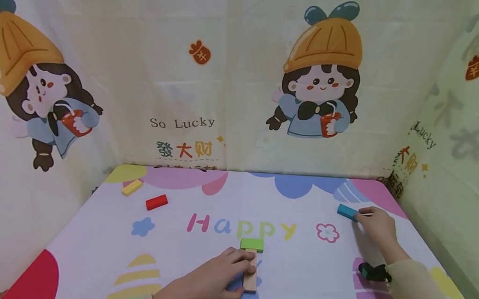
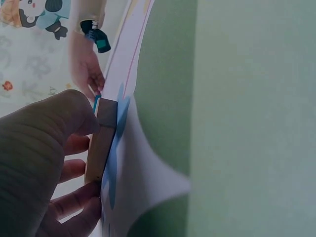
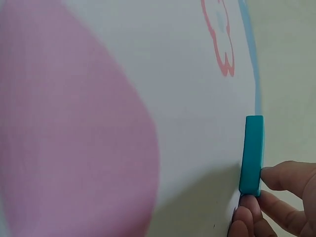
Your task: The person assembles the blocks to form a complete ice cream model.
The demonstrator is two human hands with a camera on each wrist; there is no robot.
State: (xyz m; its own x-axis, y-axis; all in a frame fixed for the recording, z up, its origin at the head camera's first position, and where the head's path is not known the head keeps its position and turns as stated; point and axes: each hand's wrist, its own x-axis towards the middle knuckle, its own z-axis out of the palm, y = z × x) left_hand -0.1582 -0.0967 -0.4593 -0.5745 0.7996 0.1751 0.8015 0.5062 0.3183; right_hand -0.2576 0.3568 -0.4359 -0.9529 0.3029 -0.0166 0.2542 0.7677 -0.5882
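Observation:
Near the front middle of the table, a plain wooden block [image 1: 249, 281] lies lengthwise, its far end against a green block [image 1: 251, 244] set crosswise. My left hand [image 1: 217, 277] holds the wooden block, thumb at the near end and fingers by the far end. In the left wrist view the thumb presses on that wooden block [image 2: 100, 153]. Toward the back right, my right hand [image 1: 380, 228] grips one end of a blue block [image 1: 346, 212]. The right wrist view has this blue block [image 3: 252, 153] between the thumb and the fingers, which are partly hidden.
A red block [image 1: 157, 202] and a yellow block [image 1: 132, 187] lie at the back left of the table. The patterned tabletop [image 1: 293, 275] reads "Happy". Printed cloth [image 1: 244, 89] stands around the back and sides. A dark wrist device [image 1: 374, 272] sits under my right wrist.

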